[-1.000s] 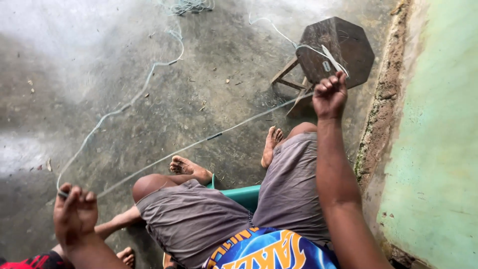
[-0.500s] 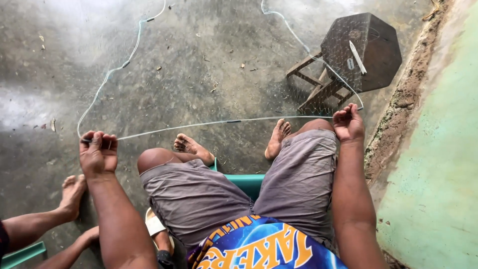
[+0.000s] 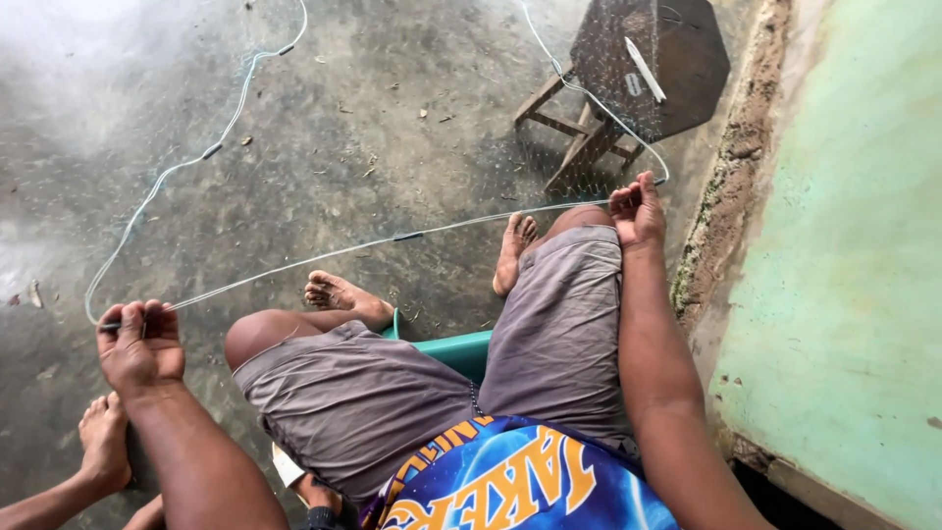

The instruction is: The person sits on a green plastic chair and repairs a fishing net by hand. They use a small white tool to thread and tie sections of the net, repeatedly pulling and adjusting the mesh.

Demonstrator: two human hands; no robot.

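Two hands are closed on one line [image 3: 392,238], which is stretched taut across the knees. The left hand [image 3: 140,345], at 8 o'clock in the frame, is clenched on the line's near end; the right hand [image 3: 636,208], at 2 o'clock, is pinched on it just above the right knee. From each fist the line is carried away in a loop over the floor [image 3: 392,118] towards 12 o'clock, with small dark weights [image 3: 211,151] strung along it. Fine netting [image 3: 549,147] appears to hang from the line; its mesh is too faint to be traced fully.

Risks noted:
- The netting is draped over the stool [image 3: 648,69] at 1 o'clock. A snag on its legs or corners is judged likely if the line is drawn sideways, and torn mesh could result.
- A pale tool [image 3: 645,69] is laid on the stool top; it could be swept off by the same pull.
- The person's bare feet [image 3: 339,292] are placed directly under the line, so toes could be caught in slack mesh.
- Another person's foot [image 3: 103,442] is set at 8 o'clock, near the left hand, and could be entangled.
- Thin taut line could cut into the fingers under hard tension.
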